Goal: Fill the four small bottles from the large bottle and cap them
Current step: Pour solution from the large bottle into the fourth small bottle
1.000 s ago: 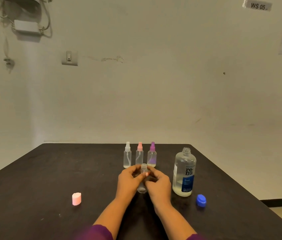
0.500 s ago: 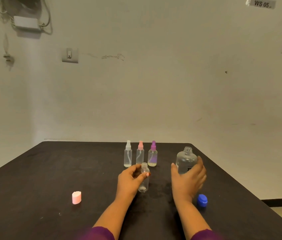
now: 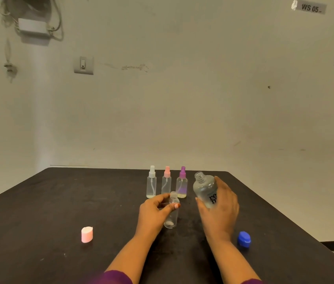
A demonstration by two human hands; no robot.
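On the tabletop (image 3: 59, 201), your left fingers (image 3: 162, 198) pinch the open small bottle (image 3: 171, 219) upright; your right fingers (image 3: 223, 189) grip the large bottle (image 3: 204, 187), neck tilted toward it.

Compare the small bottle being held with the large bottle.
The small bottle stands upright; the large bottle is tilted toward it. The small bottle is slim and unlabelled; the large bottle is wider, with black lettering. Both are clear and uncapped.

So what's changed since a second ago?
The right hand let go of the small open bottle, gripped the large bottle and tipped it leftward. The left hand kept holding the small open bottle; the spray bottles, pink cap and blue cap stayed put.
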